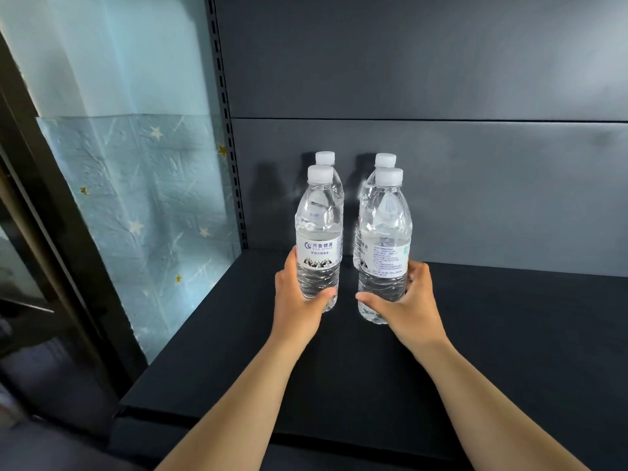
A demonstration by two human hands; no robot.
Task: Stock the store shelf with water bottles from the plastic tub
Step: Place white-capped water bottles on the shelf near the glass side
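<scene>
We hold two water bottles on the dark shelf (475, 334) — our left hand (299, 300) grips the left front bottle (317, 232), our right hand (407, 300) grips the right front bottle (385, 239) — just in front of two far bottles (325, 158).

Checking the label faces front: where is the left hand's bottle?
The front left bottle stands mid-shelf, gripped by the left hand, directly before the back left bottle.
</scene>
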